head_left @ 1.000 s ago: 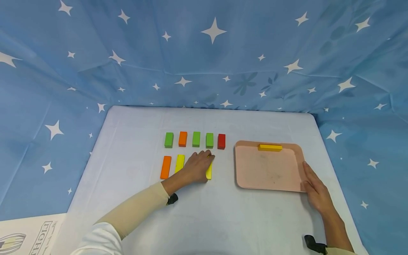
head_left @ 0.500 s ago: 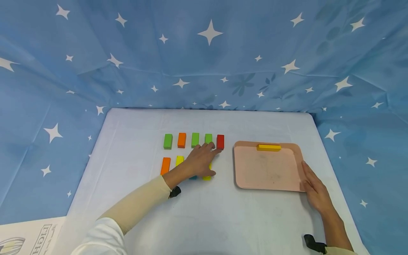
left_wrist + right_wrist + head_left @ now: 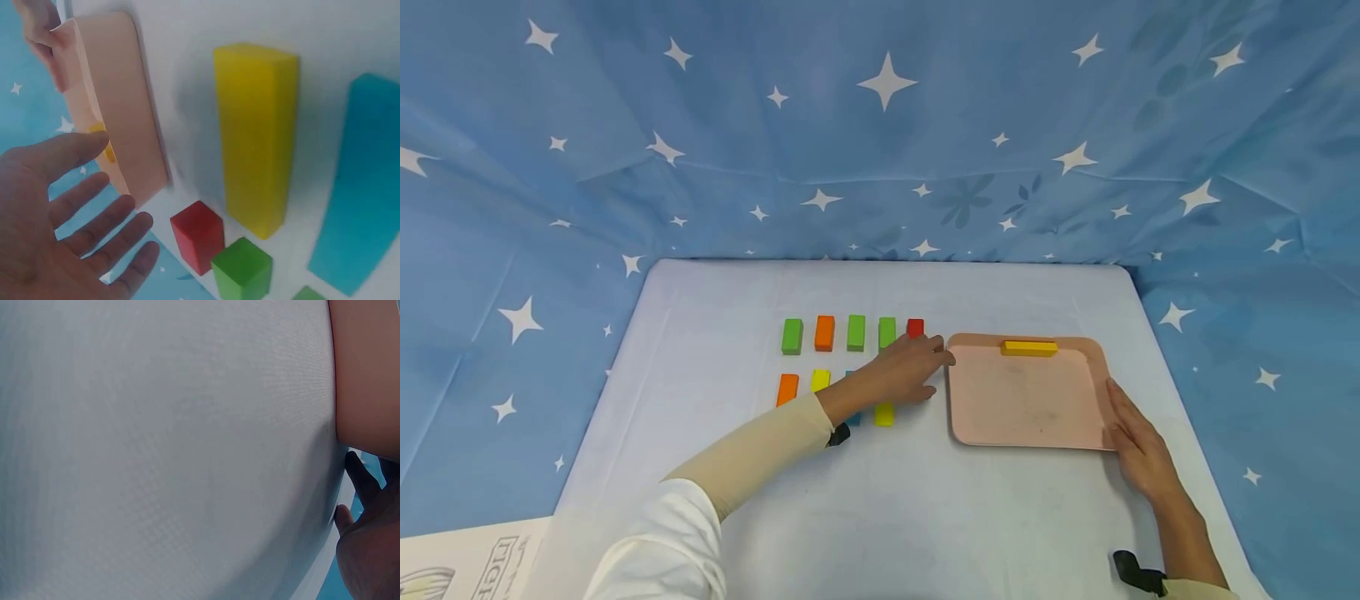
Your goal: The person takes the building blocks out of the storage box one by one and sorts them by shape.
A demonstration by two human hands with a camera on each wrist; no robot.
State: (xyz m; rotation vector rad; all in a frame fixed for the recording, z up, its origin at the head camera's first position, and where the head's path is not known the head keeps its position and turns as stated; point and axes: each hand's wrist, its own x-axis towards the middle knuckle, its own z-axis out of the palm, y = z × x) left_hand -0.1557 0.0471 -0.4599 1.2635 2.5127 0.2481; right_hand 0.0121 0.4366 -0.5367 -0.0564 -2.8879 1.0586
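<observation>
My left hand (image 3: 912,371) hovers between the blocks and the pink tray (image 3: 1030,404), its fingertips close to the tray's left rim. In the left wrist view that hand (image 3: 69,219) has spread fingers and holds nothing. Below its wrist lie a yellow block (image 3: 256,137) and a blue block (image 3: 359,181), partly covered by the arm in the head view. A red block (image 3: 915,327) sits just beyond the hand. My right hand (image 3: 1142,454) grips the tray's right edge, with the thumb at the rim. One amber-yellow block (image 3: 1028,349) lies in the tray along its far wall.
Green blocks (image 3: 856,332) and an orange block (image 3: 824,332) form the back row with the red one. Another orange block (image 3: 787,389) and a yellow block (image 3: 821,380) lie in the front row. A starry blue curtain (image 3: 820,117) hangs behind the white table (image 3: 925,517).
My left hand has let go of the front-row yellow block and moved right towards the tray. The block stays on the table. My right hand stays at the tray's edge.
</observation>
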